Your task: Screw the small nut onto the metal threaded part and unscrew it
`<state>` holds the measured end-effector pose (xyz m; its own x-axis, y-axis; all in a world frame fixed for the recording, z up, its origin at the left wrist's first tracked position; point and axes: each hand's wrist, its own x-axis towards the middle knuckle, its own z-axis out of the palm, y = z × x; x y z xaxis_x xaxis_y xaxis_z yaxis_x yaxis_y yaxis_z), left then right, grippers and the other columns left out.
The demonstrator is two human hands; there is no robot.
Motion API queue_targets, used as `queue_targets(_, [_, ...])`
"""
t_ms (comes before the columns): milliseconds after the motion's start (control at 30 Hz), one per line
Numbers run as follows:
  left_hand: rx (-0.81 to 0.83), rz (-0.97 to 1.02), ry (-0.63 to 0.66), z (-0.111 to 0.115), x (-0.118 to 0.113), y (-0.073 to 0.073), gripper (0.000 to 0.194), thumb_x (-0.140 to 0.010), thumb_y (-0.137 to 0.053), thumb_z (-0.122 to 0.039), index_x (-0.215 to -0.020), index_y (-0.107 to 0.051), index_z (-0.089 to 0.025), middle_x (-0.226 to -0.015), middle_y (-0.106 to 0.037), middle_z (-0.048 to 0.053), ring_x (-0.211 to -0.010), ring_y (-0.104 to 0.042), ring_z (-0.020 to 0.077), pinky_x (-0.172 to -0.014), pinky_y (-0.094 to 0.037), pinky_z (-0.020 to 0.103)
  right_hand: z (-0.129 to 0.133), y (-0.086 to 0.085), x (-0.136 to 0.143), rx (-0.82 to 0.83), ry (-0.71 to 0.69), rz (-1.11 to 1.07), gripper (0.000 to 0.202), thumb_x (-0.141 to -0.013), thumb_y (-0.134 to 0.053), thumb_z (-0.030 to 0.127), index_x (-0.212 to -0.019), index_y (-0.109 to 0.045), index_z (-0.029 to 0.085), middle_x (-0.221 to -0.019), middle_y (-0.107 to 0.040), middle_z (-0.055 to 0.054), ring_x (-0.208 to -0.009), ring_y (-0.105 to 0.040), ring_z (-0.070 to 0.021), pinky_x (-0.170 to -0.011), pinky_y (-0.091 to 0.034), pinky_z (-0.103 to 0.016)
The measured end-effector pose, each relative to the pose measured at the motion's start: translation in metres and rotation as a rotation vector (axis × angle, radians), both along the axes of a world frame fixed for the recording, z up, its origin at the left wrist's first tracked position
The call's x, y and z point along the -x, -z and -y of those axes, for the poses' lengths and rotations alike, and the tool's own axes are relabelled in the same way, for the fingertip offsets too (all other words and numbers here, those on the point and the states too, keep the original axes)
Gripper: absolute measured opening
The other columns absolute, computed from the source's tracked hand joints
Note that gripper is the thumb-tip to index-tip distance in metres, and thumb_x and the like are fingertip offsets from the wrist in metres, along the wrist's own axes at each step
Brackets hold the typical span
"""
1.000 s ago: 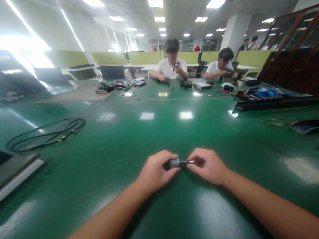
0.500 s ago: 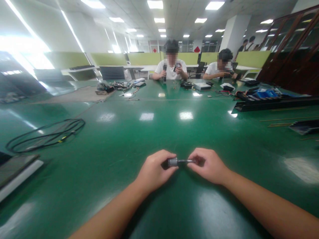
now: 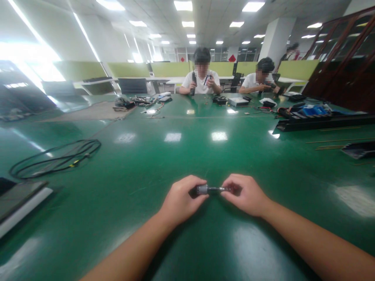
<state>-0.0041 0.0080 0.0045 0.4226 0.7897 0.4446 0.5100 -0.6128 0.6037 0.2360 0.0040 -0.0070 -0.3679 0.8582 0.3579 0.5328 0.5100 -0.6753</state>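
Left grip (image 3: 183, 197) closes thumb and fingers around a small grey cylinder (image 3: 202, 189), while the right grip (image 3: 244, 195) pinches the far end of a thin, shiny shaft (image 3: 216, 189) that runs out of it toward 3 o'clock. Both parts lie level between the hands, at 12 o'clock from the wearer, low over the near side of the green counter (image 3: 164, 160); contact with its surface cannot be told. Taking the cylinder as the dial's hub, a coiled black cable (image 3: 87, 155) rests near 9 o'clock, beyond a dark-topped slab (image 3: 22, 199) at the counter's left edge. Blue pieces (image 3: 315, 110) sit at 2 o'clock. Across the counter, a person in white (image 3: 197, 82) at 12 o'clock holds up dark objects, and another person (image 3: 249, 80) leans forward at 1 o'clock.
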Motion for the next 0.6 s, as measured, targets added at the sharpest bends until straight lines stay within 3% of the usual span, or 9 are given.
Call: queue_targets(600, [0.005, -0.019, -0.021, -0.0004, 0.0008, -0.0009, 0.025, -0.077, -0.073, -0.015, -0.100, -0.068, -0.023, -0.096, -0.070, 0.001, -0.087, -0.066, 0.0155, -0.080, -0.051, 0.027, 0.0003, -0.0019, 0.0004, 0.011, 0.015, 0.007, 0.002, -0.078, -0.069, 0.017, -0.080, -0.069, 0.018, -0.070, -0.064, 0.000, -0.062, -0.058, -0.0140, -0.059, -0.044, -0.025])
